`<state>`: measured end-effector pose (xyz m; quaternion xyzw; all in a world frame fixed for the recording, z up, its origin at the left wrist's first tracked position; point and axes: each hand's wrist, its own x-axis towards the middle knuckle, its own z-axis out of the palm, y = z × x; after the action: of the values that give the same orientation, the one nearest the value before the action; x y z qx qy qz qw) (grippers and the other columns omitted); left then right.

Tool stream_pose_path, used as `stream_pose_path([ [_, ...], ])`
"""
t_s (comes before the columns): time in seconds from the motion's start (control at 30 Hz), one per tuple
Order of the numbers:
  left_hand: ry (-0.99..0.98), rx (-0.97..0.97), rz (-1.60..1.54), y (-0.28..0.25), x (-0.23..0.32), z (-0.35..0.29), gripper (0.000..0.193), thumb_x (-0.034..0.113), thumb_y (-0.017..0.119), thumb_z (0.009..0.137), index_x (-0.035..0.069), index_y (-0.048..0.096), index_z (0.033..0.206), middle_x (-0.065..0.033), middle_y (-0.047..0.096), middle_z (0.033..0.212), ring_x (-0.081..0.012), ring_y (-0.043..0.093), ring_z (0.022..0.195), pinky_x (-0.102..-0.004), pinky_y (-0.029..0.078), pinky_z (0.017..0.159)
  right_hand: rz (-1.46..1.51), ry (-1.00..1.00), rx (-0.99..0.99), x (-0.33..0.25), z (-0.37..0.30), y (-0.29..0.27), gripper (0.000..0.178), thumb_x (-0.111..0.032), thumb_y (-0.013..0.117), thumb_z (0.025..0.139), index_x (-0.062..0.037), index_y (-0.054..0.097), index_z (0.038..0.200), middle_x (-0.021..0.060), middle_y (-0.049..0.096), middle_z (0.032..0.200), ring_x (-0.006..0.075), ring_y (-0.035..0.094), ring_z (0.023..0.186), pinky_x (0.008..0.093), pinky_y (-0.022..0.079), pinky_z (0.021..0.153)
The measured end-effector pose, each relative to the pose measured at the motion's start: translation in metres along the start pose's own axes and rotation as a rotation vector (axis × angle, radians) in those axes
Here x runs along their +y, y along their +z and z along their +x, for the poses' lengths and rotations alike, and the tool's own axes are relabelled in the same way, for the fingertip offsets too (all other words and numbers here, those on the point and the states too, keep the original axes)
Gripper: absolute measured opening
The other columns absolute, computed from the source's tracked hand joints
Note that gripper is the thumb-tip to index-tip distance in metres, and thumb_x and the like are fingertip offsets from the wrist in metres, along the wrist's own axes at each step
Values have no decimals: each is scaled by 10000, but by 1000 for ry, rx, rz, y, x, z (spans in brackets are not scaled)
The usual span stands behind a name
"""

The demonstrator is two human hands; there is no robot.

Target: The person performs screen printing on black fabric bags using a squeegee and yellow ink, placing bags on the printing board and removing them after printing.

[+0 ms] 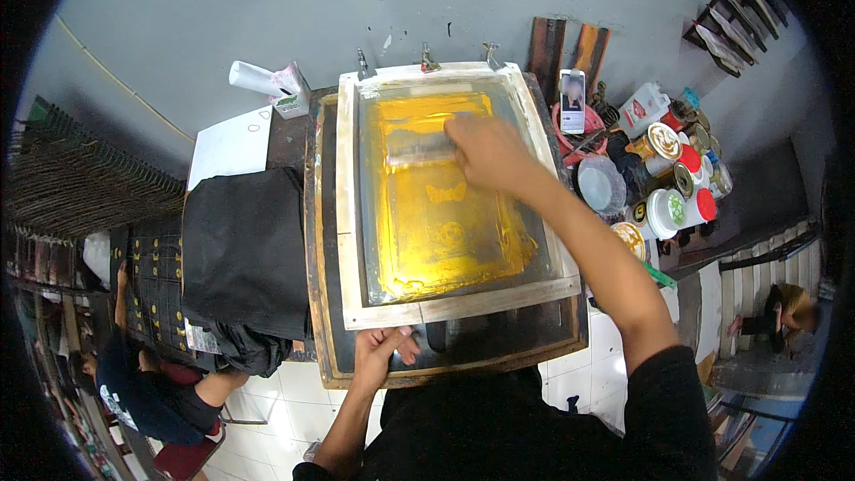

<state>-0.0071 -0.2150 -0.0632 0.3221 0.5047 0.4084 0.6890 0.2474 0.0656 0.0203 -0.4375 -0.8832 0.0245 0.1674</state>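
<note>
A white-edged printing screen (383, 316) lies over a dark board with a wooden rim (481, 368). Yellow ink (419, 240) covers much of its mesh, with small motifs showing through. At the upper part of the mesh, my right hand (481, 150) is closed on a squeegee (419, 156), which is blurred by motion and partly hidden by the hand. Below the front edge of the screen, my left hand (381, 352) has its fingers curled at the frame's underside, partly out of sight.
Hinge clamps (427, 61) hold the screen's back edge by the grey wall. Black folded cloth (245, 249) is stacked on the left, near white paper (230, 147). Paint tubs (665, 211) and a phone (573, 102) crowd the right. Another person (151, 392) sits at lower left.
</note>
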Motion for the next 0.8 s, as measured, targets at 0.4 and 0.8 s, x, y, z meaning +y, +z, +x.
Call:
stream_pose_path([
  [0.4,-361,-294,-353,-19,45,-11,262,80,517,1004,-112,664,1105,-283,739,914,-307,765,797,-375,643,758,-106,119,-198,34,65,3,370,-310,738,846,-37,633,1071,203,730,963,397,700,950,522,536,800],
  [0.8,968,330,1128,37,168,163,319,109,747,861,33,694,1166,-163,704,1177,-366,598,1215,-444,362,1136,-88,78,-51,-17,-3,10,339,-327,740,869,-51,607,1015,134,698,950,332,697,915,471,552,772],
])
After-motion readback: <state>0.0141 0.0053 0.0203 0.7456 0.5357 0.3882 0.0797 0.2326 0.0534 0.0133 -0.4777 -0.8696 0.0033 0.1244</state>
